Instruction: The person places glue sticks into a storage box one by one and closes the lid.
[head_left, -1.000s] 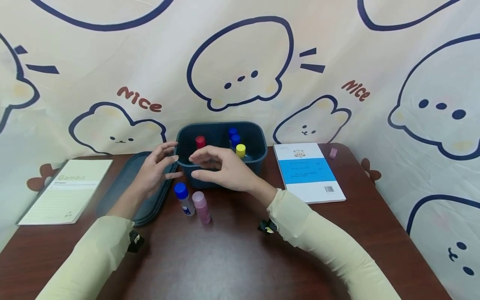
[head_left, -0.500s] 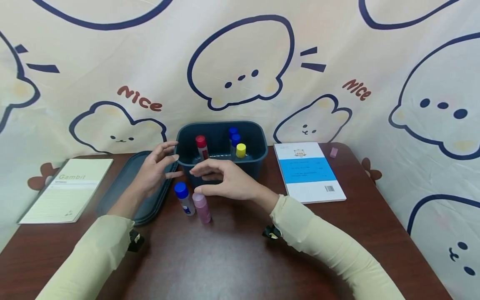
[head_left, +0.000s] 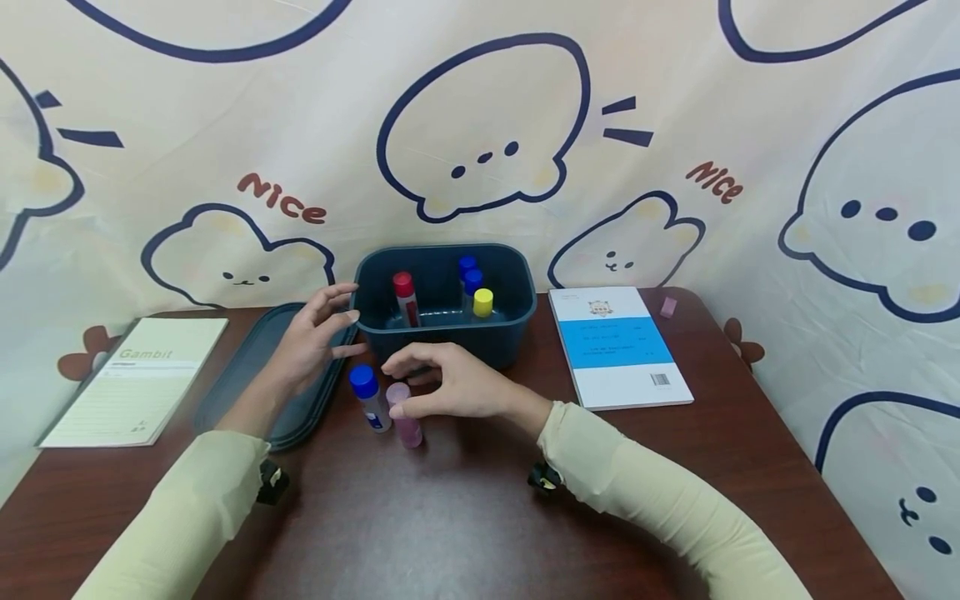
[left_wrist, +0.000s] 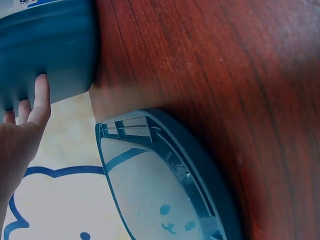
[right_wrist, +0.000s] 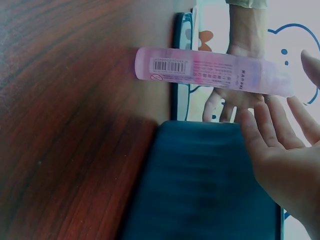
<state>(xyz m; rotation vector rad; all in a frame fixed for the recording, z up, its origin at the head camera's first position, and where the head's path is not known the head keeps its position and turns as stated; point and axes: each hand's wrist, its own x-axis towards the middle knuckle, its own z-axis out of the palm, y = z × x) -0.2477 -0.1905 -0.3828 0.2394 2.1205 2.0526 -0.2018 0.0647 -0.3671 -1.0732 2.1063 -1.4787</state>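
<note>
A dark teal bin stands by the back wall. My left hand rests against its left end; in the left wrist view, extended fingers touch the wall of the bin. On the table in front stand a pink translucent tube with a barcode label and a blue-capped tube beside it. My right hand is at the pink tube's cap, thumb overlapping it in the head view. In the right wrist view, the thumb and fingers are spread apart around the cap end of the pink tube.
Inside the bin stand a red-capped tube, a yellow-capped one and blue-capped ones. The teal lid lies left of the bin. A notepad, a white-and-blue book and a small pink block lie farther out.
My right hand has come down from over the bin's front rim to the pink tube, uncovering the red-capped tube inside. The left hand has stayed at the bin's left end.
</note>
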